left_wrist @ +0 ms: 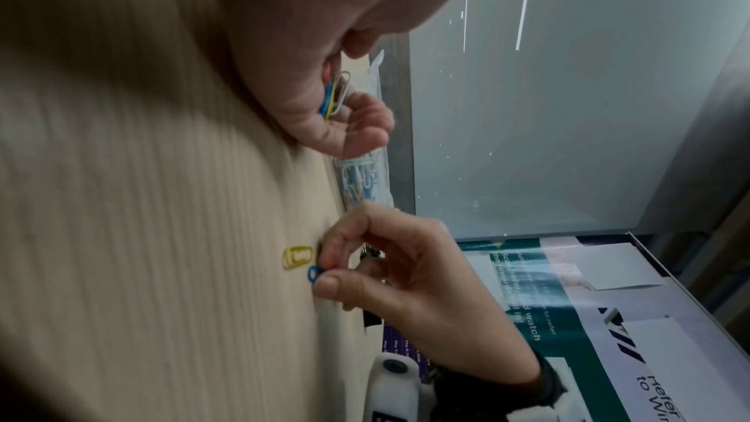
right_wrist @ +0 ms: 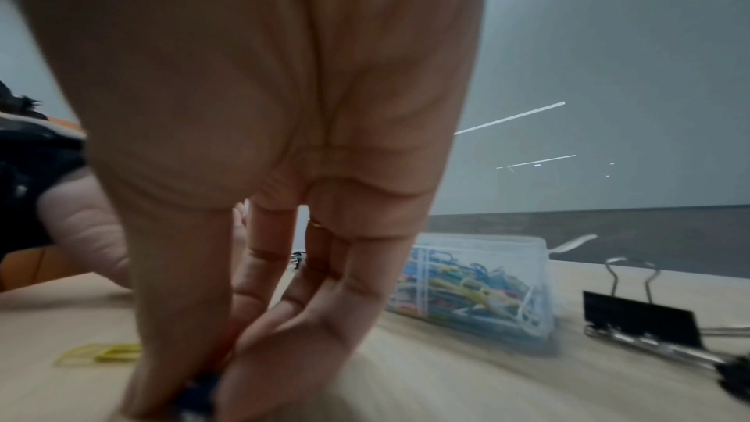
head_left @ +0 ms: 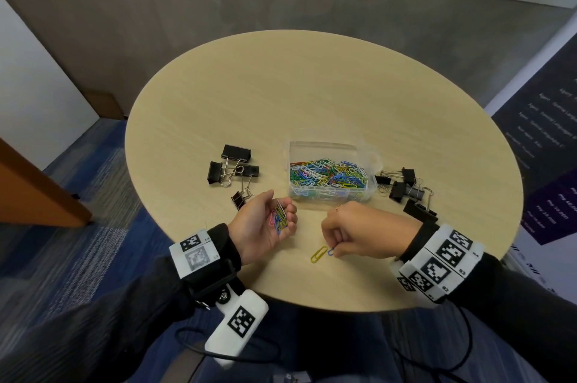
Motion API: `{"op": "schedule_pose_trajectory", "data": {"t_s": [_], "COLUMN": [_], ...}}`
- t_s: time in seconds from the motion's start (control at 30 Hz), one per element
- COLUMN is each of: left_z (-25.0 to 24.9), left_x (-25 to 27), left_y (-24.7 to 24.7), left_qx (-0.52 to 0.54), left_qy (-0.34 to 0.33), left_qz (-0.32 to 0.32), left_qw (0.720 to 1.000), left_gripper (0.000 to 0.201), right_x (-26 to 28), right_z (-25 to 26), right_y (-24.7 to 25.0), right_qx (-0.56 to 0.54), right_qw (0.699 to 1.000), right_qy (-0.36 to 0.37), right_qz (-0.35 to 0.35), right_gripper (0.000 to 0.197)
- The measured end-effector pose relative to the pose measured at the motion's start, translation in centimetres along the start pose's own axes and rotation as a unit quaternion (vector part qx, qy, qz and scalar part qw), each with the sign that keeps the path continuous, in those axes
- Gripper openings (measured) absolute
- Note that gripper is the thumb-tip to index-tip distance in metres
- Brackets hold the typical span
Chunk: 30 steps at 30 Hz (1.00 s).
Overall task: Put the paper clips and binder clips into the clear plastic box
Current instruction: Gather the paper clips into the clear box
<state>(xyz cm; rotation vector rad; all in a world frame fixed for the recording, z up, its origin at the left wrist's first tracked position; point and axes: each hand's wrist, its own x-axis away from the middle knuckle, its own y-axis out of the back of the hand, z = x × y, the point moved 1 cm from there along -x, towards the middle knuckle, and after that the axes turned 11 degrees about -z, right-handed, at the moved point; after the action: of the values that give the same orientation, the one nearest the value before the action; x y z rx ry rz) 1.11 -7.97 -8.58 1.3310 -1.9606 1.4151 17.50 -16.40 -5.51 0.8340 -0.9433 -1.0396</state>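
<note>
Right hand (head_left: 352,234) pinches a blue clip (head_left: 331,252) between thumb and forefinger at the table's (head_left: 312,95) 6 o'clock edge; other fingers tucked clear. Yellow clip (head_left: 319,254) lies flat just at its 9 o'clock, likely next. Left hand (head_left: 265,223) is palm-up, fingers cupped round a clip bunch (head_left: 279,218), apparently a holding tray to save trips. Box (head_left: 331,175) sits at 12 o'clock of the hands, lid off, well filled. Binder clips (head_left: 232,170) at its 9 and 3 o'clock, untouched.

office or meeting room | round wood-grain table (head_left: 312,95) | blue patterned carpet (head_left: 93,195) | printed promotional banner (head_left: 549,145) | frosted glass wall (left_wrist: 568,108) | binder clips (head_left: 232,168)
</note>
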Motion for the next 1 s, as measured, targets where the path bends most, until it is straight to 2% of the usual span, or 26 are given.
{"op": "schedule_pose_trajectory", "data": {"t_s": [0.17, 0.33, 0.43, 0.73, 0.8, 0.83, 0.93, 1.0], "left_z": [0.0, 0.1, 0.1, 0.0, 0.0, 0.1, 0.2, 0.3], "left_x": [-0.1, -0.1, -0.1, -0.1, -0.1, -0.2, -0.2, -0.2], "left_y": [0.1, 0.1, 0.2, 0.2, 0.1, 0.1, 0.1, 0.0], "left_qx": [-0.007, -0.009, -0.012, -0.008, 0.001, 0.003, 0.006, 0.009], "left_qy": [-0.001, -0.003, -0.003, -0.001, -0.005, -0.006, 0.001, 0.012], "left_qz": [-0.001, -0.003, -0.001, -0.001, -0.004, -0.003, 0.005, 0.013], "left_qw": [1.0, 1.0, 1.0, 1.0, 1.0, 1.0, 1.0, 1.0], "left_gripper": [0.046, 0.046, 0.045, 0.044, 0.042, 0.042, 0.044, 0.046], "right_x": [0.4, 0.3, -0.1, -0.1, 0.0, 0.0, -0.1, -0.3], "right_z": [0.2, 1.0, 1.6, 1.9, 2.1, 2.3, 3.6, 4.4], "right_y": [-0.2, 0.3, -0.4, -0.1, 1.0, 1.7, 3.3, 3.8], "right_qx": [0.024, -0.056, -0.055, 0.01, -0.026, -0.047, -0.13, -0.187], "right_qw": [1.0, 0.997, 0.997, 0.999, 0.999, 0.995, 0.967, 0.95], "right_qy": [0.007, 0.038, 0.043, 0.028, 0.029, 0.031, 0.028, 0.014], "right_qz": [-0.004, -0.043, -0.015, 0.011, -0.033, -0.077, -0.217, -0.251], "right_gripper": [0.007, 0.011, 0.018, 0.008, 0.009, 0.011, 0.013, 0.014]}}
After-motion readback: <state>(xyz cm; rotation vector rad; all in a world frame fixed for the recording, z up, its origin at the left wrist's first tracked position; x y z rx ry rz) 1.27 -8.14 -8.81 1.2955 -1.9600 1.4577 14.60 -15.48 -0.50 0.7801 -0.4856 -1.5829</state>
